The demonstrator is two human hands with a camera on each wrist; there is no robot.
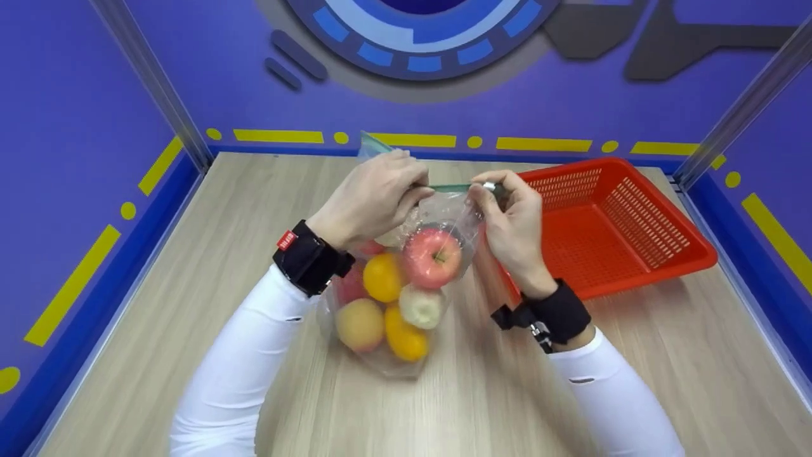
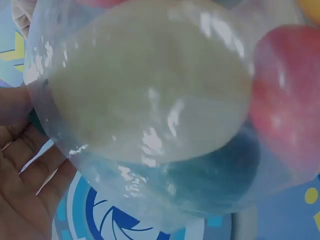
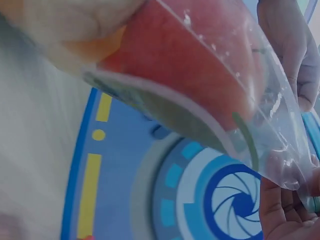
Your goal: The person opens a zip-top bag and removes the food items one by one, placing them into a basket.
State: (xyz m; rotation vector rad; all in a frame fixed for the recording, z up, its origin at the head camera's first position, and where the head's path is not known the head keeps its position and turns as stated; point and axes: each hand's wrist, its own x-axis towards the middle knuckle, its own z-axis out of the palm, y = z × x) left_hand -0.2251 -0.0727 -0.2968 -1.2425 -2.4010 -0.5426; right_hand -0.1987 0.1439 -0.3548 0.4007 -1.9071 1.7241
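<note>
A clear zip bag with a green closure strip hangs from both hands over the table, full of fruit. My left hand pinches the top edge left of the middle, a bag corner sticking up behind it. With thumb and fingers, my right hand pinches the strip's right end. Inside are a red apple, a round orange fruit, a pale whitish fruit, a long yellow fruit and a yellowish round fruit. In the left wrist view, a dark green item shows beneath a large pale fruit.
A red plastic basket with slotted walls stands on the right, just beyond my right hand. The wood-grain table ends at a blue printed back wall, with similar panels and metal posts at both sides.
</note>
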